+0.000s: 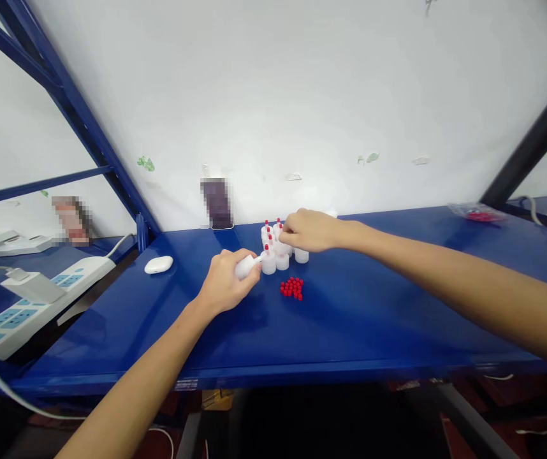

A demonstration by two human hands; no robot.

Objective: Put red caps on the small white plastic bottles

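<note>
"White wall (254, 95) is rising behind a blue tabletop (373, 306), which is supporting a bottle cluster (282, 261). And the hands?"

"Right hand (312, 231): reaching over the cluster, hold indeterminable. Left hand (224, 280): grasping one tilted bottle (244, 267) left of the cluster; holding its body firmly, nozzle (257, 259) unobstructed, is probably aiding control. Red caps (292, 289) are lying in front of the cluster."

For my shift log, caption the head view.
Left hand grips a white nozzle bottle; right hand at red-capped white bottles behind loose red caps.
</note>
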